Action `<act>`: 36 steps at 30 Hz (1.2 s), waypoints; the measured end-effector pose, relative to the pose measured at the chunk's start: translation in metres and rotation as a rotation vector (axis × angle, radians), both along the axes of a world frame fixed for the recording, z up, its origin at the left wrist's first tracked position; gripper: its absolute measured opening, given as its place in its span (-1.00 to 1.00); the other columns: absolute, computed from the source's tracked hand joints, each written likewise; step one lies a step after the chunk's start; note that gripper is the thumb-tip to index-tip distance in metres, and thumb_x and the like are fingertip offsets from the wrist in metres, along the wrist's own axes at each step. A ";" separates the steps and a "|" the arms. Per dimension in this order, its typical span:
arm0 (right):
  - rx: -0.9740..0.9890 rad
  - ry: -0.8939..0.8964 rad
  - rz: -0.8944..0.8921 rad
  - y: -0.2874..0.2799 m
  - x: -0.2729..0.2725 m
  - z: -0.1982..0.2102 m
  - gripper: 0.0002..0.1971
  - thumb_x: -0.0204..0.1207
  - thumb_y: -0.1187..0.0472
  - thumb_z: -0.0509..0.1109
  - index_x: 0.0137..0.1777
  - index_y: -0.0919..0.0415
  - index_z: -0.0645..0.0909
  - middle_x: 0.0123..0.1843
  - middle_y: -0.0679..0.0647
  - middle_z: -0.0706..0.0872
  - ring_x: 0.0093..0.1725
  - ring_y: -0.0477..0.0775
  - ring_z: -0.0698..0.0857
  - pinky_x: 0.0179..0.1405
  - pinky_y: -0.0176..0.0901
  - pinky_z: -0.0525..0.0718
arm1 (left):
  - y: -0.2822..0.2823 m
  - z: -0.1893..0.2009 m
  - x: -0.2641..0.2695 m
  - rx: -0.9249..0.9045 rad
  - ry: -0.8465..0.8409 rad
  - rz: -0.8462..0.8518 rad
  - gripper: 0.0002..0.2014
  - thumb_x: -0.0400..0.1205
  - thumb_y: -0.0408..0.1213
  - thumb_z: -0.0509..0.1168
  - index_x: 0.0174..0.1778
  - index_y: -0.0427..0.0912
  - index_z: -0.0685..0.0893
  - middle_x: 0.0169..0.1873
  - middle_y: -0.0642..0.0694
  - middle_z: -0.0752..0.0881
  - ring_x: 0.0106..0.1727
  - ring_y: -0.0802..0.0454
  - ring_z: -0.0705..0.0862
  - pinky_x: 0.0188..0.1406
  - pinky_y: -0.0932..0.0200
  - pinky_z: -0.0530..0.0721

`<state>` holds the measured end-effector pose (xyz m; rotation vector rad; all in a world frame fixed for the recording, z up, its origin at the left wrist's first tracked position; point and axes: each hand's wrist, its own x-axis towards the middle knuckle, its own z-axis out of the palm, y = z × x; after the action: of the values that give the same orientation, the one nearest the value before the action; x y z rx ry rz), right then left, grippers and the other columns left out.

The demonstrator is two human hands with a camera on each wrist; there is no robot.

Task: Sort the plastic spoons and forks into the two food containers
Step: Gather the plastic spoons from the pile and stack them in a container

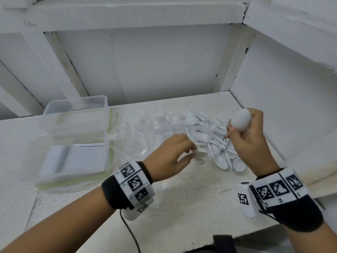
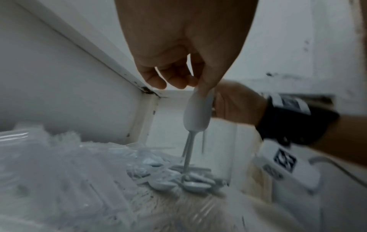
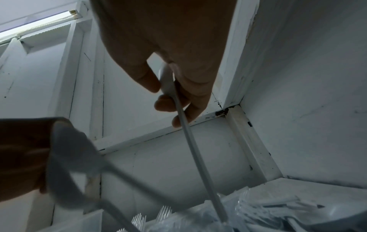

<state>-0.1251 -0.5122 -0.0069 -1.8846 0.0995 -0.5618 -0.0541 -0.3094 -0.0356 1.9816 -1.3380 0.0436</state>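
Observation:
A heap of white plastic spoons [image 1: 209, 139] and clear plastic forks [image 1: 145, 128] lies on the white shelf. My right hand [image 1: 231, 132] grips a white spoon [image 1: 241, 120] bowl up, its handle [image 3: 190, 141] pointing down into the heap. My left hand [image 1: 191, 152] pinches another white spoon [image 1: 200, 154] by its bowl [image 2: 196, 113], handle hanging toward the pile; motion blurs it. Two clear food containers stand at the left: the far one [image 1: 78, 108] looks empty, the near one [image 1: 54, 181] holds a neat row of stacked white cutlery.
White walls close in the shelf behind and on the right [image 1: 273, 106]. A small white marker block [image 1: 244, 199] stands near the front edge by my right wrist. A black cable [image 1: 131, 232] trails from my left wrist over the front edge.

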 end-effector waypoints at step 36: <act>-0.992 0.520 0.350 0.070 0.044 -0.050 -0.76 0.66 0.09 0.18 0.07 0.15 0.66 -0.04 0.04 0.66 -0.20 0.02 0.58 -0.31 -0.18 0.43 | 0.068 0.010 0.030 -0.395 0.835 0.663 -0.87 0.69 -0.14 0.18 0.11 0.07 0.58 -0.42 0.02 0.47 -0.54 0.21 0.37 -0.60 0.32 0.36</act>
<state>-0.0809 -0.4420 -0.0569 -2.8932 -0.2110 0.2027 -0.0242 -0.2410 -0.0252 1.7046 -0.1105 -0.1775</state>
